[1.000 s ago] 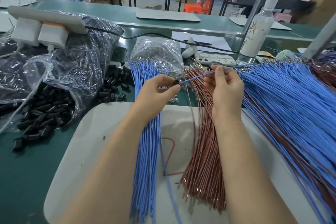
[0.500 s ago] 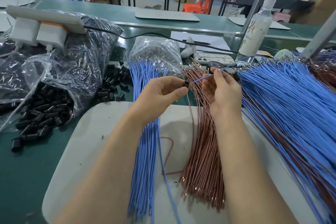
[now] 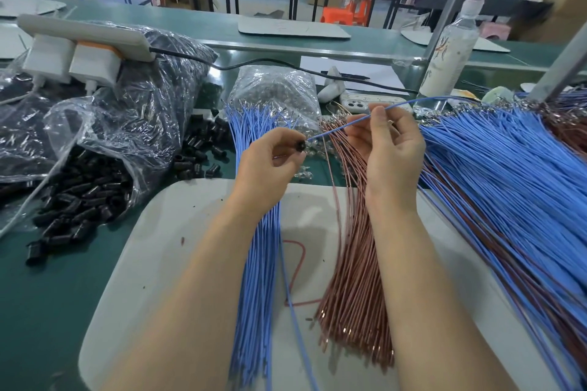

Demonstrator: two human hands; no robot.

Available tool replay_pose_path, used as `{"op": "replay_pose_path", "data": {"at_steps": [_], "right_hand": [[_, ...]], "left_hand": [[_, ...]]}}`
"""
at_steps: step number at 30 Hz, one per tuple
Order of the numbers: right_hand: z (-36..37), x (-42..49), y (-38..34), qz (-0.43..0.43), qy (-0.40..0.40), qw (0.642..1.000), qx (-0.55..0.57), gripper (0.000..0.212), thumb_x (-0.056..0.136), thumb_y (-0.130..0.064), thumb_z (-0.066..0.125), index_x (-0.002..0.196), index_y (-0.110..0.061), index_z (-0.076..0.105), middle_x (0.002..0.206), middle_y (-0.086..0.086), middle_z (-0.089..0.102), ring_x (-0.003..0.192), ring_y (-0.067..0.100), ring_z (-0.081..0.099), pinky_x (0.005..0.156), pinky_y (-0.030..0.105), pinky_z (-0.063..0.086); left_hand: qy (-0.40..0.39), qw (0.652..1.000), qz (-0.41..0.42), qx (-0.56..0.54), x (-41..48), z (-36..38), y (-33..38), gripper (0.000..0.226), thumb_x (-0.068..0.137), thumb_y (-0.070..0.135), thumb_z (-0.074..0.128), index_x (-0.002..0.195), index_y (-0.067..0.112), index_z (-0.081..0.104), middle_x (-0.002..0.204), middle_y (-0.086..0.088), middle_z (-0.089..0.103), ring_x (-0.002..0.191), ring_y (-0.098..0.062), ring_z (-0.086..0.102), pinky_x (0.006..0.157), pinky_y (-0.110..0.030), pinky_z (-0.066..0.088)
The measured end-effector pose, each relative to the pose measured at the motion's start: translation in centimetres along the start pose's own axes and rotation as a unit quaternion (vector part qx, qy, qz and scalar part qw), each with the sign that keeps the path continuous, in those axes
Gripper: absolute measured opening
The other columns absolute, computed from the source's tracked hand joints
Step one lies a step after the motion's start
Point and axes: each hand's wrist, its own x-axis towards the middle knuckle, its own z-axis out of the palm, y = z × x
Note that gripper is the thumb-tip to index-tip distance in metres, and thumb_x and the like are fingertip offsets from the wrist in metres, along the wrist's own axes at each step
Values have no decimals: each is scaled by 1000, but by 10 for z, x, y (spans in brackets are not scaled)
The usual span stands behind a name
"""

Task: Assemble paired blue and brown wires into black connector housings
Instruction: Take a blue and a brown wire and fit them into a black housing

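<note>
Green bench matting (image 3: pixel 63 311) spreads under both forearms, with a pale grey rounded work board (image 3: pixel 178 247) lying on it beneath the wrists. The left hand (image 3: pixel 270 165) pinches a small black tubular connector housing (image 3: pixel 299 145) between thumb and forefinger, the other fingers curled beneath. The right hand (image 3: pixel 387 149) pinches a single blue insulated wire (image 3: pixel 346 124) at its fingertips. That wire slopes down from the right hand to the housing, and its end reaches the housing's mouth. Whether it is seated inside cannot be told.

Under the left forearm runs a straight bundle of blue wires (image 3: pixel 254 279). Between the two forearms lies a bundle of brown wires (image 3: pixel 352 263), and a single thin red wire loop (image 3: pixel 300 251) rests on the board between the bundles. Outside the right hand fans a broad heap of blue wires (image 3: pixel 508 187). Out past the left hand, loose black housings (image 3: pixel 79 200) spill from a clear plastic bag (image 3: pixel 133 124). Beyond the left hand's fingertips sits a clear bag of small metal terminals (image 3: pixel 276 89). Beyond the right hand stands a translucent plastic bottle (image 3: pixel 451 51).
</note>
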Motion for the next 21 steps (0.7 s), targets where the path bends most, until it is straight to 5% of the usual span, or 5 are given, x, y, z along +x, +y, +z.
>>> {"op": "replay_pose_path", "data": {"at_steps": [4,11,15,21], "right_hand": [[1,-4,-1,-44,-19,998,-31,14,98,-11,51,86,-16,57,68,-4,66,63,12,64,62,23,54],[5,-10,-2,-135,-40,984,-112,15,97,-9,52,85,-18,56,69,-4,64,62,8,64,63,22,53],[6,-12,0,-159,-58,974,-149,9,96,-12,54,88,-12,57,70,-2,63,62,9,65,66,31,56],[5,-8,-2,-121,-57,984,-118,19,97,-11,53,81,-21,54,68,-4,65,61,9,65,61,24,54]], "left_hand": [[4,1000,4,-2,0,1,-1,34,86,-1,62,86,33,60,81,14,62,75,8,58,73,-11,49],[10,997,24,73,-1,2,2,27,88,6,62,86,33,60,90,6,66,85,-7,61,82,-19,50],[10,990,49,134,-2,1,2,18,88,10,63,105,17,67,94,3,61,82,2,54,76,-3,38],[13,986,63,155,-3,2,6,19,88,10,63,106,12,68,94,4,61,83,-1,52,76,1,34]]}}
